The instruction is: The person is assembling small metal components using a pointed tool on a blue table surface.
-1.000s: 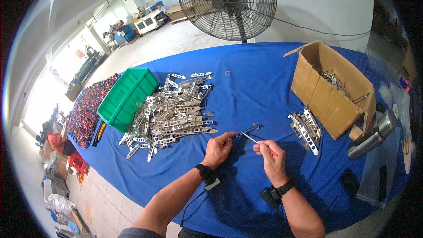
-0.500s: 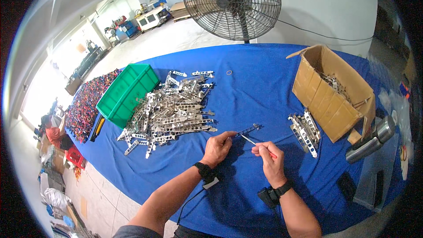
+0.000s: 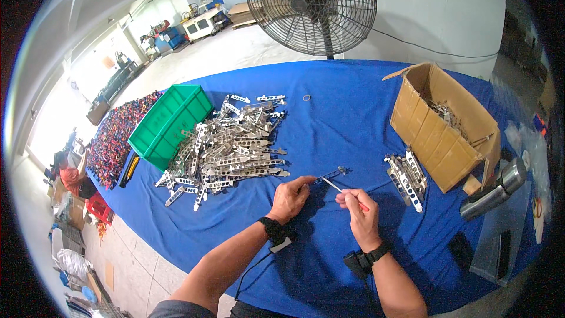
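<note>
Near the middle of the blue-covered table, my left hand (image 3: 289, 199) is closed on the near end of a flat metal strip with a row of holes (image 3: 331, 175). The strip's far end points up and to the right. In my right hand (image 3: 360, 211) is a thin tool with a pale shaft and a red handle (image 3: 332, 185), its tip at the strip close to my left fingertips. Whether the tip touches the metal I cannot tell. To the left lies a large heap of similar perforated strips (image 3: 235, 147). A smaller pile of strips (image 3: 406, 179) sits to the right.
A green crate (image 3: 170, 119) leans by the big heap, with many small multicoloured pieces (image 3: 120, 135) beyond it. At right stand an open cardboard box (image 3: 432, 132) holding metal parts and a steel flask (image 3: 494, 191). A large fan (image 3: 312, 6) rises behind the table.
</note>
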### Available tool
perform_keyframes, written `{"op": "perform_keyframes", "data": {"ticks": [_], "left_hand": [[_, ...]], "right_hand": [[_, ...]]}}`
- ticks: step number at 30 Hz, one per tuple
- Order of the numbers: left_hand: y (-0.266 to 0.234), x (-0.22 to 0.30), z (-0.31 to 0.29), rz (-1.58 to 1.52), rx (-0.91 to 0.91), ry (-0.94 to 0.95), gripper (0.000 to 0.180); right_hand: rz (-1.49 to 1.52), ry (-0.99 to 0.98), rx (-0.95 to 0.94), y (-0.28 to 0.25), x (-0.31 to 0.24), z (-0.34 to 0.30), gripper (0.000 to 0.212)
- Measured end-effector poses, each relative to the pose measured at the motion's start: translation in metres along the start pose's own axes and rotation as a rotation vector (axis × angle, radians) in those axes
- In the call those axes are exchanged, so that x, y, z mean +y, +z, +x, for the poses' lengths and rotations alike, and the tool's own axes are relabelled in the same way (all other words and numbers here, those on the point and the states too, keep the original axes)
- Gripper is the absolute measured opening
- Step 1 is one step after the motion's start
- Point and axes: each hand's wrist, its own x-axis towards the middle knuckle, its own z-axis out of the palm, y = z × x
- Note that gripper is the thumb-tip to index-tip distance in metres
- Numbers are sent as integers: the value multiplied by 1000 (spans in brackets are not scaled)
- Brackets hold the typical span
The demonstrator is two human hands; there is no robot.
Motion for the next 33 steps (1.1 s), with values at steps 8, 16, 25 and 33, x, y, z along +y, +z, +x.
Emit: {"op": "perform_keyframes", "data": {"ticks": [8, 16, 25, 33], "left_hand": [[-1, 0, 0, 10, -3, -14, 26], [0, -3, 0, 17, -12, -23, 26], [-1, -1, -1, 2, -21, -20, 28], [-1, 2, 0, -10, -21, -19, 28]], "right_hand": [[10, 13, -1, 1, -1, -1, 23], [30, 25, -27, -3, 1, -1, 23], [-11, 7, -13, -2, -1, -1, 22], [-44, -5, 26, -3, 2, 1, 22]]}}
